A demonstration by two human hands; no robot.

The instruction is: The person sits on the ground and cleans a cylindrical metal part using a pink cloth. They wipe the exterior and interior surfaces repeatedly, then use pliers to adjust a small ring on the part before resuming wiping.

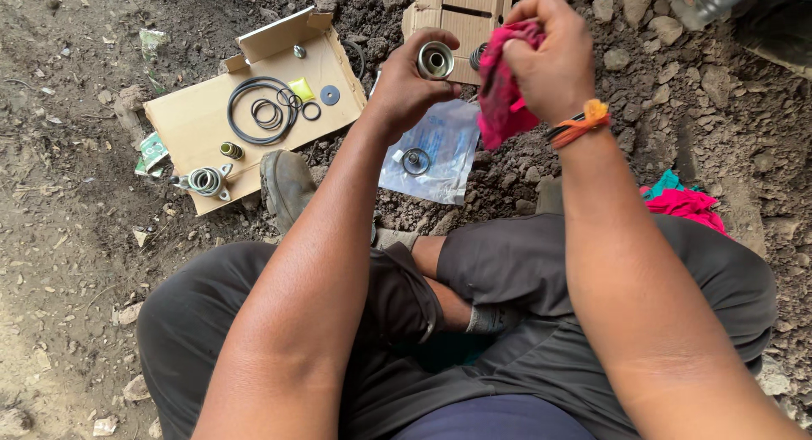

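Note:
My left hand (408, 76) grips a small round metal part (435, 60), a shiny cylinder with a hollow centre, held up in front of me. My right hand (554, 55) is closed on a crumpled pink rag (501, 89), pressed close to the right side of that part. An orange and black band sits on my right wrist. Both arms reach forward over my crossed legs. A second ringed metal piece (479, 55) shows just behind the rag.
A flat cardboard sheet (182, 119) on the dirt carries black rubber rings (262, 110), a spring, a washer and small fittings. A clear plastic bag (440, 148) with a ring lies by my boot (288, 186). Another box (461, 5) is further off, and more pink cloth (689, 203) lies to the right. Rocks and loose soil surround me.

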